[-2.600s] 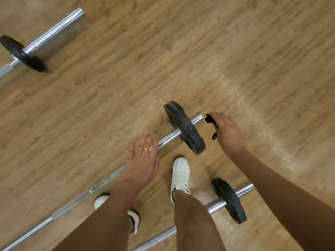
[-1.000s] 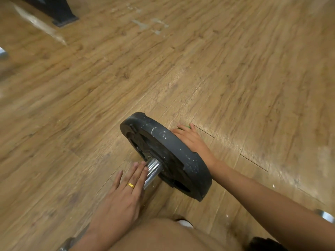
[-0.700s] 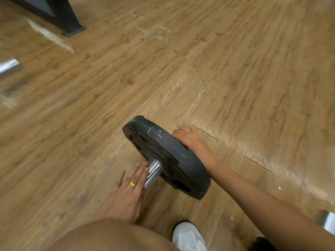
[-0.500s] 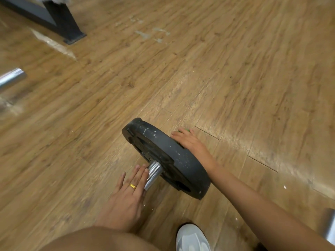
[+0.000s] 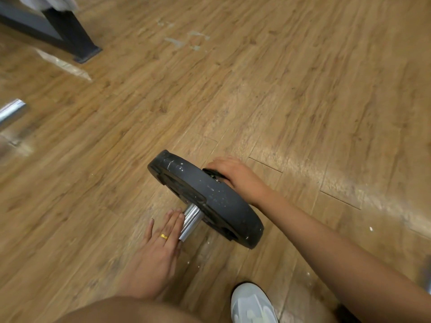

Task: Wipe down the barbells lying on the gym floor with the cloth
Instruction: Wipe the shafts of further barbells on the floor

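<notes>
A black weight plate (image 5: 210,197) stands on edge on a barbell lying on the wooden floor. A short stretch of the chrome bar (image 5: 190,222) shows on the plate's near side. My left hand (image 5: 161,243) lies flat on the floor with straight fingers, its fingertips against that chrome stretch. My right hand (image 5: 238,178) reaches round the plate's far side, its fingers curled over a black collar clip (image 5: 212,173) on the bar's end. The bar's far end is hidden behind the plate. Neither hand holds a cloth.
A second barbell's chrome end (image 5: 11,110) pokes in at the left edge. A dark metal frame foot (image 5: 79,43) stands at the top left with pale fabric (image 5: 46,2) above it. My white shoe (image 5: 251,304) is at the bottom, and another chrome piece (image 5: 428,276) at the right edge.
My right hand went from holding the black clip in the air to the plate's far side, where the clip now sits under it. My left hand stayed beside the bar.
</notes>
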`<state>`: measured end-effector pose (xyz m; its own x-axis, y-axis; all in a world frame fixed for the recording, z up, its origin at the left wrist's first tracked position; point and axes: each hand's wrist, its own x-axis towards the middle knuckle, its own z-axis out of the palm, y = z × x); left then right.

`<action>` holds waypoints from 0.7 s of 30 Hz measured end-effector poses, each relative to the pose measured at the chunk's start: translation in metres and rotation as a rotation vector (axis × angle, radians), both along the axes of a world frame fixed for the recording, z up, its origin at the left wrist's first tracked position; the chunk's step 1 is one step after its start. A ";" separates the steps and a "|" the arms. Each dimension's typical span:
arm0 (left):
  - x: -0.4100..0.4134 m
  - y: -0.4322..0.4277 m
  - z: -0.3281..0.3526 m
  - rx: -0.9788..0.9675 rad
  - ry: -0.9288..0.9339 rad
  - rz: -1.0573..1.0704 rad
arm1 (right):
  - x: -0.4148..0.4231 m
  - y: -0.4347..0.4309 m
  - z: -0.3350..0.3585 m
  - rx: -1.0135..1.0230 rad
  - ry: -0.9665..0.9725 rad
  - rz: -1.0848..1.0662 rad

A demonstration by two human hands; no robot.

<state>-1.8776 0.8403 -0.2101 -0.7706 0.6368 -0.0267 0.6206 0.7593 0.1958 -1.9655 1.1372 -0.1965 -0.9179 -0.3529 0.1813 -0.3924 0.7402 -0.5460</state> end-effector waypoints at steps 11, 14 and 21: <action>0.001 0.000 0.001 -0.022 -0.015 0.001 | 0.009 0.000 0.001 -0.066 -0.028 -0.065; 0.001 0.001 0.001 -0.014 -0.033 0.013 | 0.045 0.012 -0.010 -0.149 -0.021 -0.111; 0.011 0.004 -0.002 -0.014 -0.021 -0.009 | 0.015 0.002 0.007 -0.011 -0.050 -0.074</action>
